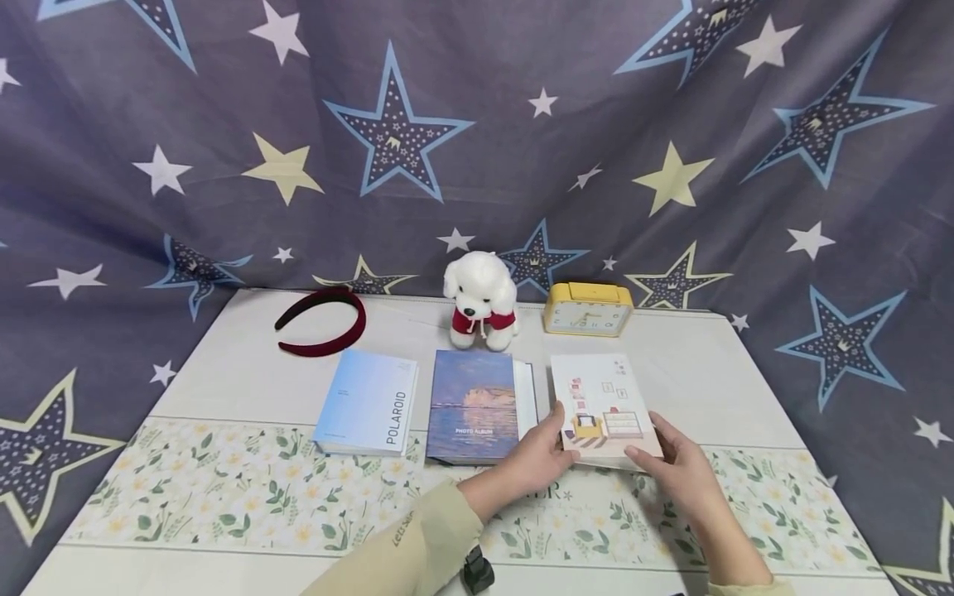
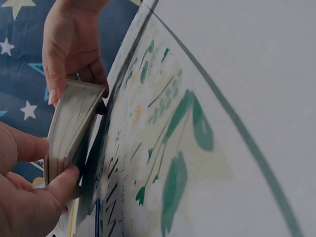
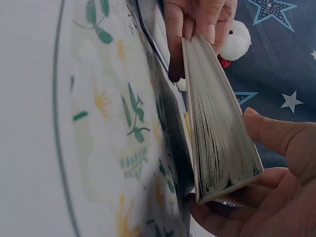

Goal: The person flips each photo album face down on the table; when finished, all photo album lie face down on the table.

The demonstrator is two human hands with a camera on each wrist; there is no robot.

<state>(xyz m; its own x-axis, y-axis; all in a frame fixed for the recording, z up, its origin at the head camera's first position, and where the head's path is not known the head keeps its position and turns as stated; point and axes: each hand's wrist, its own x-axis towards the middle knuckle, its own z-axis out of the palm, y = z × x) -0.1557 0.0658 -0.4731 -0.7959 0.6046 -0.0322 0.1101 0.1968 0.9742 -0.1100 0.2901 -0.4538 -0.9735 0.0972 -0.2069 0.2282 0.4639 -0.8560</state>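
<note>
At a floral-patterned table (image 1: 246,505), a person's left hand (image 1: 538,455) and right hand (image 1: 680,472) grip a white album (image 1: 600,397) filled with pages (image 3: 215,131), beside a blue photo album (image 1: 473,401) and near a yellow clock (image 1: 589,311).

The clock (image 1: 588,313) stands behind the rightmost book (image 1: 602,401).

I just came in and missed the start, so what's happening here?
A person is holding a white book in both hands, the left hand at one side and the right hand at the other. The photo album and the Polaroid book lie to its left on the table. Farther back are a headband, a toy dog and a yellow clock.
</note>
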